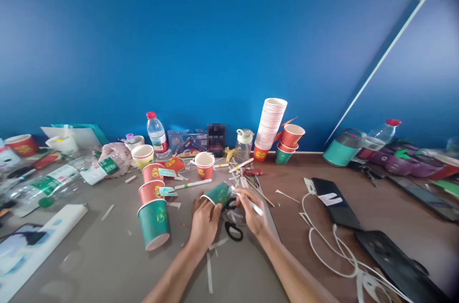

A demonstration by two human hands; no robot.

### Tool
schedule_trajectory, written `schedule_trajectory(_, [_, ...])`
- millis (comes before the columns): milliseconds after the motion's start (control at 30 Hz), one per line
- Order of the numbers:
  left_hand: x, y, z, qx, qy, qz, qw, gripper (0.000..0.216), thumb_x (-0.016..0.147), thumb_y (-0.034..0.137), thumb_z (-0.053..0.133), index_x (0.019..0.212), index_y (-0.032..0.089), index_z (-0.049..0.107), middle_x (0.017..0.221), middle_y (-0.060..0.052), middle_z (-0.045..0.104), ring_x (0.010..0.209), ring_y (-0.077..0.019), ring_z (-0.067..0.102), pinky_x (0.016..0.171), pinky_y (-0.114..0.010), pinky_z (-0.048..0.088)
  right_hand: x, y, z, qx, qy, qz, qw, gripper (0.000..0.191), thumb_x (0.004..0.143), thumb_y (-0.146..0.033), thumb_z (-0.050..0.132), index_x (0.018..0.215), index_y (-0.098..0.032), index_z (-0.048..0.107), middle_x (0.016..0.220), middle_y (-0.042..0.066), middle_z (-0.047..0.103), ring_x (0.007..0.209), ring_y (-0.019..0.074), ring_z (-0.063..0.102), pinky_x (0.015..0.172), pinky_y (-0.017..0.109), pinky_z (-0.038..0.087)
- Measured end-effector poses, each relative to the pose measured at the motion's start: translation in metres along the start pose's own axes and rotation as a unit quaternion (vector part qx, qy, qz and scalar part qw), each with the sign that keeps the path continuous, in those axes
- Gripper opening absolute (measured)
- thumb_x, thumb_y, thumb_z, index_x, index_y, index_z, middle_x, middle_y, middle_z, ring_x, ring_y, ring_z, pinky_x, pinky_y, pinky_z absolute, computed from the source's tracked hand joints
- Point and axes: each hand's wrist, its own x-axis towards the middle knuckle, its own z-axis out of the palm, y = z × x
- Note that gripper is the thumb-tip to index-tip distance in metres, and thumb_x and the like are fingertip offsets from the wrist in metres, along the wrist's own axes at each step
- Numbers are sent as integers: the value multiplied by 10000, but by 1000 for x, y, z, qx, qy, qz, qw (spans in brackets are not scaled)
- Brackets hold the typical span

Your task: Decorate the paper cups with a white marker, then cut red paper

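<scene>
A green paper cup [217, 194] lies on its side in my left hand [205, 221], its open mouth toward me and the fingers partly inside and around it. My right hand [254, 212] is closed on a white marker pen [251, 202], whose tip is at the base end of the cup. Black-handled scissors [234, 231] lie between my wrists, among paper strips [210, 272]. Left of my left hand lies a row of red and green paper cups [155, 221] joined end to end. Another marker [193, 184] rests behind the cup.
A tall stack of paper cups [271, 121] stands at the back, beside a red cup on a green one [283, 154]. Plastic bottles [60, 181] lie at left. Phones [337, 205] and a white cable [311, 241] occupy the right side. A blue partition [215, 54] bounds the table.
</scene>
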Motion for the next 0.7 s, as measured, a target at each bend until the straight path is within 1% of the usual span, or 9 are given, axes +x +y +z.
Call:
schedule_trajectory(100, [0, -2, 1, -9, -14, 13, 1000, 299, 875, 283, 380, 766, 214, 650, 886, -44, 710, 979, -214, 594, 978, -428, 382, 0, 0, 0, -9, -17, -18, 1000, 264, 870, -342, 455, 895, -199, 676, 670, 27, 641, 773, 214, 584, 742, 334, 445])
schedule_trajectory(133, [0, -2, 1, -9, -15, 13, 1000, 298, 876, 280, 379, 771, 212, 650, 896, -48, 710, 987, -217, 589, 986, -435, 374, 1, 1, 1, -14, -15, -16, 1000, 261, 866, -344, 461, 894, -199, 676, 675, 27, 641, 771, 214, 582, 734, 330, 444])
schedule_trajectory(267, [0, -2, 2, -7, -12, 11, 1000, 281, 872, 275, 393, 762, 211, 644, 903, -57, 709, 985, -224, 585, 1010, -458, 351, 2, 4, 0, 7, 34, 9, 999, 285, 875, -367, 436, 851, -189, 656, 601, 7, 597, 646, 192, 567, 676, 312, 444])
schedule_trajectory(367, [0, -3, 2, -12, -22, 26, 999, 283, 875, 273, 395, 752, 218, 644, 881, -43, 709, 956, -208, 598, 1041, -457, 323, 3, 3, -1, -6, 16, -20, 1000, 275, 871, -361, 450, 872, -196, 670, 632, 19, 626, 722, 205, 579, 744, 323, 437])
schedule_trajectory(433, [0, -3, 2, -4, -23, 29, 999, 272, 872, 262, 403, 778, 217, 654, 916, -50, 708, 1000, -214, 587, 1047, -467, 317, 3, 2, -1, -16, 4, -19, 1000, 276, 865, -363, 458, 882, -197, 679, 641, 21, 637, 691, 199, 578, 707, 314, 447])
schedule_trajectory(500, [0, -4, 3, 8, -22, 31, 999, 253, 867, 245, 417, 810, 216, 662, 951, -57, 705, 1046, -224, 571, 1052, -486, 306, 3, 1, -1, -6, 23, -3, 1000, 291, 867, -375, 447, 875, -193, 675, 613, 13, 618, 624, 186, 569, 650, 302, 453])
schedule_trajectory(567, [0, -5, 3, 14, -25, 41, 999, 245, 862, 230, 424, 809, 219, 663, 932, -50, 706, 1042, -224, 576, 1062, -501, 287, 4, 2, -1, 14, 34, 1, 999, 302, 877, -381, 431, 860, -192, 666, 605, 10, 605, 630, 187, 575, 652, 303, 458])
schedule_trajectory(633, [0, -5, 3, 17, -26, 51, 998, 239, 856, 218, 430, 806, 223, 664, 915, -43, 707, 1048, -225, 574, 1066, -511, 280, 3, 2, -1, 18, 15, -6, 1000, 278, 873, -376, 449, 884, -200, 663, 646, 18, 620, 713, 204, 593, 699, 312, 461])
schedule_trajectory(700, [0, -4, 3, 24, -21, 51, 998, 230, 848, 211, 439, 821, 224, 667, 937, -46, 706, 1108, -238, 538, 1060, -517, 291, 3, 3, -1, 15, -12, -3, 1000, 263, 867, -374, 464, 907, -204, 661, 681, 26, 637, 726, 208, 597, 696, 314, 465])
